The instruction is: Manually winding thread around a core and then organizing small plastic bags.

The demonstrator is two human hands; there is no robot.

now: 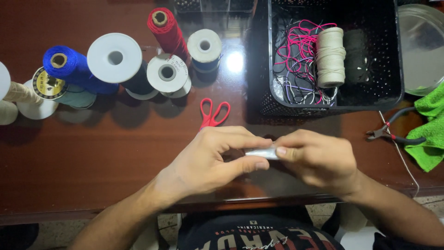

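My left hand (217,159) and my right hand (319,159) meet over the near middle of the dark wooden table (83,162). Between their fingertips they pinch a small silvery piece (262,153), both thumbs and forefingers closed on it. What the piece is I cannot tell; most of it is hidden by the fingers. Red-handled scissors (213,113) lie on the table just beyond my left hand.
Several thread spools stand at the back left: a blue one (74,69), a red one (167,30), white ones (114,58). A black basket (333,99) holds a cream spool (330,55) and pink cords. Pliers (393,132), a green cloth (432,129) and a metal lid (423,46) sit right.
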